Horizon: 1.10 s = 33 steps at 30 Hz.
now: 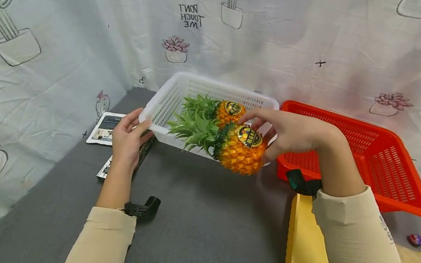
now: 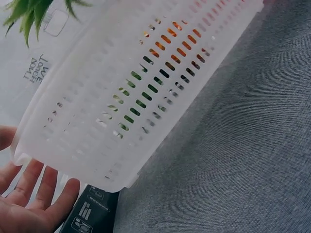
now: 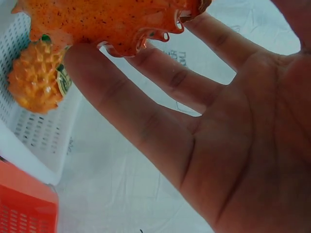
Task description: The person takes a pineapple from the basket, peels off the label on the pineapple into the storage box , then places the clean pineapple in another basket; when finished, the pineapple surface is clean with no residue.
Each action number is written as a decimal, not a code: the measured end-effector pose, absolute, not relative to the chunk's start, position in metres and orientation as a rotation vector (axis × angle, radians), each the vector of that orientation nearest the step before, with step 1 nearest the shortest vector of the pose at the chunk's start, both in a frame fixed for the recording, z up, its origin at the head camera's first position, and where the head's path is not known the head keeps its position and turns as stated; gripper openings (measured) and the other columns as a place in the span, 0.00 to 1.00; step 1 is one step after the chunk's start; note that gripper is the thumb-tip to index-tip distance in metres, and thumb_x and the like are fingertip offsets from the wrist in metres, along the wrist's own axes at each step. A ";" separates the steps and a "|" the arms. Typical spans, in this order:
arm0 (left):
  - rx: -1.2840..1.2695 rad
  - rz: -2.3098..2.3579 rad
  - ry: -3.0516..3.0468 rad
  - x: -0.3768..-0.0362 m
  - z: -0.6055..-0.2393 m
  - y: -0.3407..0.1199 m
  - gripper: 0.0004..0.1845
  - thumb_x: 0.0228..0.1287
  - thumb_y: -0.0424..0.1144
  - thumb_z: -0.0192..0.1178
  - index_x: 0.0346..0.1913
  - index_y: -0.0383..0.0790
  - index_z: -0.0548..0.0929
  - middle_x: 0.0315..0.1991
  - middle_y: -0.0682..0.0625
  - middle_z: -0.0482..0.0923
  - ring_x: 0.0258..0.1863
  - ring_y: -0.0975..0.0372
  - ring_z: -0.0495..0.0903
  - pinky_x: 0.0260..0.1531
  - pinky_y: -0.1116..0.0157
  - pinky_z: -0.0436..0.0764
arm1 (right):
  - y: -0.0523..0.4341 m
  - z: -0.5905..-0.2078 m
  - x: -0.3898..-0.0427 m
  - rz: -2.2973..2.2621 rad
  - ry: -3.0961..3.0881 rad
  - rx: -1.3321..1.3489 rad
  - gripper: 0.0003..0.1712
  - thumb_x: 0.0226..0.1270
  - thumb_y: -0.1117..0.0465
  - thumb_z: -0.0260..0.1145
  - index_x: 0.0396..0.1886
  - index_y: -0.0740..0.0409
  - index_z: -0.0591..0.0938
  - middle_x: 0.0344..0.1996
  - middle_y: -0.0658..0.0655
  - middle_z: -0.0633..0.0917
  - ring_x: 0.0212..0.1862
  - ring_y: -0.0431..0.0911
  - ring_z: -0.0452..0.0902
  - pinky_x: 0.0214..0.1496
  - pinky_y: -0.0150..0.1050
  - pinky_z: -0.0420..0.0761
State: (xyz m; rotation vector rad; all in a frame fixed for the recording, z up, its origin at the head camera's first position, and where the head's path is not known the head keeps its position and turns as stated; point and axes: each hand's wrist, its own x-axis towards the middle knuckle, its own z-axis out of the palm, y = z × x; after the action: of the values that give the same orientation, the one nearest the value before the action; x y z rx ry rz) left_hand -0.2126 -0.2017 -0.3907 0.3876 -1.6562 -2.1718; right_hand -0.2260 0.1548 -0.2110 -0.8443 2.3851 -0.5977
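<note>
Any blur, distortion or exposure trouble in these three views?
Head view: sharp, evenly lit, edges bowed by the wide lens. Left wrist view: white basket slightly overexposed, left hand cropped at the corner. Right wrist view: right hand fills the frame, and the near pineapple is soft and blurred.

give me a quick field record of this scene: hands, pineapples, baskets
left hand: open, fingers touching the white basket at its near corner
right hand: fingers on the front pineapple, over the basket's near rim
second pineapple: lying inside the white basket
red basket: to the right, beside the white one
table: grey surface
</note>
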 end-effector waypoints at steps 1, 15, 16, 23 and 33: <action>0.384 -2.182 -1.660 -0.212 -0.391 -0.202 0.27 0.72 0.33 0.64 0.72 0.42 0.76 0.54 0.52 0.78 0.56 0.61 0.82 0.59 0.58 0.83 | 0.155 -0.213 -0.222 -0.598 2.380 -0.844 0.44 0.58 0.69 0.73 0.73 0.40 0.69 0.66 0.56 0.74 0.62 0.54 0.76 0.55 0.47 0.85; 0.375 -2.302 -1.655 -0.205 -0.387 -0.208 0.27 0.73 0.30 0.61 0.72 0.46 0.75 0.67 0.47 0.74 0.64 0.59 0.77 0.58 0.60 0.83 | 0.158 -0.256 -0.193 -0.669 2.266 -0.801 0.48 0.51 0.69 0.73 0.72 0.37 0.70 0.64 0.57 0.75 0.57 0.53 0.79 0.53 0.44 0.84; 0.369 -2.304 -1.651 -0.205 -0.386 -0.208 0.27 0.73 0.30 0.61 0.72 0.46 0.75 0.67 0.47 0.74 0.65 0.58 0.77 0.59 0.60 0.83 | 0.158 -0.259 -0.192 -0.675 2.256 -0.803 0.47 0.51 0.69 0.74 0.71 0.37 0.70 0.64 0.57 0.75 0.56 0.53 0.79 0.53 0.44 0.84; 0.373 -2.322 -1.637 -0.206 -0.381 -0.207 0.28 0.73 0.29 0.60 0.74 0.43 0.74 0.65 0.48 0.75 0.66 0.57 0.76 0.57 0.61 0.84 | 0.155 -0.286 -0.189 -0.661 2.209 -0.830 0.45 0.52 0.70 0.77 0.69 0.40 0.72 0.60 0.57 0.77 0.52 0.52 0.77 0.51 0.42 0.83; 0.403 -2.260 -1.752 -0.204 -0.380 -0.210 0.27 0.73 0.32 0.61 0.73 0.47 0.75 0.68 0.46 0.74 0.64 0.58 0.77 0.52 0.66 0.86 | 0.158 -0.307 -0.186 -0.698 2.173 -0.765 0.44 0.52 0.71 0.79 0.68 0.44 0.72 0.64 0.59 0.74 0.60 0.55 0.72 0.57 0.45 0.82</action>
State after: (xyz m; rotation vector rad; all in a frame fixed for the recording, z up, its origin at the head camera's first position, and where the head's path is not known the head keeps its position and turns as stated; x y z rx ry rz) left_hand -0.2039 -0.2100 -0.3802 0.4032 -1.7523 -2.2604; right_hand -0.1863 0.1584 -0.3067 -0.7652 2.1733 -0.6976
